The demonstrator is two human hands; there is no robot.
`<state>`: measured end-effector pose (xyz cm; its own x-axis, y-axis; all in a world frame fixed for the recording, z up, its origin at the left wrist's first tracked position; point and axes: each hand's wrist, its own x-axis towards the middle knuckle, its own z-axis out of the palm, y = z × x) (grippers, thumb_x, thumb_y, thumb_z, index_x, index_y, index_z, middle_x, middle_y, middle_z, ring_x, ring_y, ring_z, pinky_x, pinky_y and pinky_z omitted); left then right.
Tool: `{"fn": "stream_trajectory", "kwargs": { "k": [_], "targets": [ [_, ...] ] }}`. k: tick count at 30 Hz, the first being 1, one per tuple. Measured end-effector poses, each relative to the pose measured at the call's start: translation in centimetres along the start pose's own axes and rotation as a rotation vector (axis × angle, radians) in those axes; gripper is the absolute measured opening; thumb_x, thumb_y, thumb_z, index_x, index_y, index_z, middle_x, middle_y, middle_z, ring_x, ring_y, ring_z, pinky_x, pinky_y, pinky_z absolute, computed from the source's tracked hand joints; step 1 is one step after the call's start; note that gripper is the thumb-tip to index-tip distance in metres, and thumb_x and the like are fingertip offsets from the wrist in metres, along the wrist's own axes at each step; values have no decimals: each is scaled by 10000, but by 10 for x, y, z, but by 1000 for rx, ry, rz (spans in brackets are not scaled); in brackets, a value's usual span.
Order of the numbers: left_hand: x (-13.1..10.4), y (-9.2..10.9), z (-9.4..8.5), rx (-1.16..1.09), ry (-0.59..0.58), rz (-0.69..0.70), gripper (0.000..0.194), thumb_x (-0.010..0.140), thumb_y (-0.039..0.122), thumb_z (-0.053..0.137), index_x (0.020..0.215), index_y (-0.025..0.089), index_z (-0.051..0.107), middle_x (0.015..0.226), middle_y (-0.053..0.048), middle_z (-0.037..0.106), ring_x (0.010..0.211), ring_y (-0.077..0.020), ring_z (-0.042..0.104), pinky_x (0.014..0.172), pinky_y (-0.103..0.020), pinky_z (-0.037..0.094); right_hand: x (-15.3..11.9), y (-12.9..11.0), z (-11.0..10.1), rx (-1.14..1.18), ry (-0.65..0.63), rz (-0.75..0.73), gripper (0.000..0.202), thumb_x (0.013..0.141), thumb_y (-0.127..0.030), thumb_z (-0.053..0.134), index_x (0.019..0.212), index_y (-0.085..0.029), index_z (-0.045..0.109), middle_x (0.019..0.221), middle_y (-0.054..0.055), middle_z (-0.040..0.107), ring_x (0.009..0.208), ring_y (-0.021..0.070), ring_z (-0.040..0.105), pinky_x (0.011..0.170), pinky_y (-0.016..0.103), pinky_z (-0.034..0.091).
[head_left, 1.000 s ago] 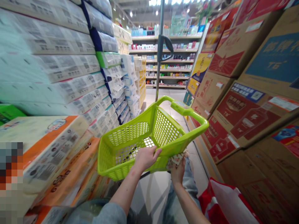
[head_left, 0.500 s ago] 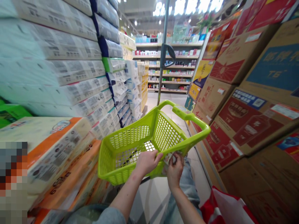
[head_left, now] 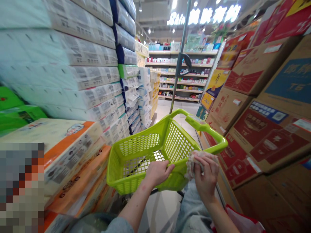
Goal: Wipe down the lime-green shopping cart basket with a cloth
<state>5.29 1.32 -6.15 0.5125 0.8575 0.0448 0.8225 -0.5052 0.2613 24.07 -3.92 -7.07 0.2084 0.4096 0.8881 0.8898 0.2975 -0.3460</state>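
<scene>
A lime-green shopping cart (head_left: 136, 140) with perforated basket walls stands in front of me, its handle (head_left: 220, 139) at the right. My left hand (head_left: 159, 173) grips the near rim of the basket, fingers curled over the edge. In my right hand (head_left: 206, 171) is a crumpled, pale patterned cloth (head_left: 193, 165), held against the outside of the cart near the base of the handle. The basket holds no goods that I can see; its floor shows through as a grid. Part of the cloth is hidden behind my fingers.
Stacked tissue packs (head_left: 97, 76) rise on the left, with orange-banded packs (head_left: 70, 142) nearer. Cardboard cartons (head_left: 269, 129) line the right. A grey pole (head_left: 181, 48) stands beyond the cart, and shelves of goods (head_left: 182, 64) are at the back. A red and white bag (head_left: 243, 220) sits lower right.
My right hand has moved up and to the right with the cloth, from the cart's side towards the base of the handle. My left hand keeps hold of the rim.
</scene>
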Motion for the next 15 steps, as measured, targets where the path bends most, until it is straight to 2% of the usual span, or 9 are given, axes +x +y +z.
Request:
{"fn": "stream_trajectory", "kwargs": {
  "k": [3,6,10,12,15],
  "targets": [
    [-1,2,-1,-5,-10,-1,652,889,557,42,849,219,598,824,-76,682,800,-232,639,689,-314,428,16,12,9,-154,-180,-164,142,865,-215,483,928,-200,609,1008,63,631,1082,230,499,1015,469,293],
    [-2,4,-1,-29,-4,-14,620,902,526,41,935,225,582,838,-67,683,809,-228,642,698,-321,435,6,-1,32,-176,-312,-252,163,874,-201,446,842,-201,606,872,42,646,965,198,546,1019,431,306],
    [-3,4,-3,-125,61,-22,529,925,471,72,1181,246,476,987,-53,675,893,-212,635,724,-311,441,-18,-25,53,-174,-319,-240,201,856,-154,410,839,-194,607,825,55,633,897,192,540,985,385,341],
    [-4,3,-4,-158,78,-35,517,926,473,96,1252,242,424,1054,-58,658,948,-210,620,750,-309,439,-18,-24,50,-171,-386,-326,212,858,-147,402,883,-198,606,859,48,635,903,182,541,1013,391,311],
    [-5,1,-4,-218,73,-55,525,920,496,125,1282,241,405,1075,-59,650,979,-219,607,788,-322,432,-1,-6,28,-251,-508,-400,164,873,-201,438,901,-212,600,892,30,639,929,186,546,1065,463,224]
  ]
}}
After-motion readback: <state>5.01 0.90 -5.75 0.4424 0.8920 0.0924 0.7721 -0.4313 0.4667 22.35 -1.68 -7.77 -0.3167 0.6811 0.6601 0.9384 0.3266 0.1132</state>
